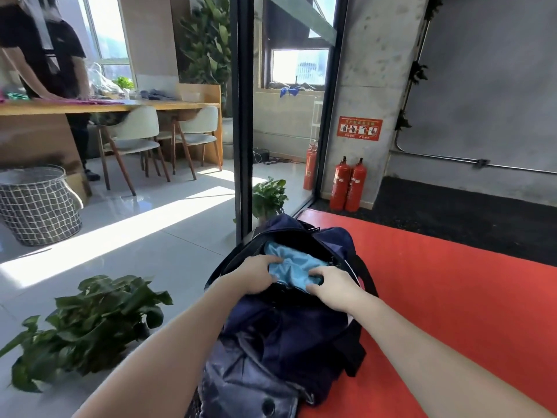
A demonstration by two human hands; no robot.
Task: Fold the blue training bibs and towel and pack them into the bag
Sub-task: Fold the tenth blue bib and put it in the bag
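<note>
A dark navy bag (289,330) lies open on the left edge of a red mat (452,297). Light blue folded cloth (294,265) sits inside the bag's opening. My left hand (256,274) rests on the cloth's left side, its fingers curled over the fabric. On the right side of the cloth, my right hand (330,285) grips the near edge, its fingertips tucked into the bag. I cannot tell whether the cloth is bibs or a towel.
A potted plant (90,324) stands on the tiled floor to my left and a smaller potted plant (268,196) behind the bag by a black glass-door frame (242,122). Two red extinguishers (348,185) stand beyond the mat. A checked basket (37,205) and a person at a table (105,107) are far left.
</note>
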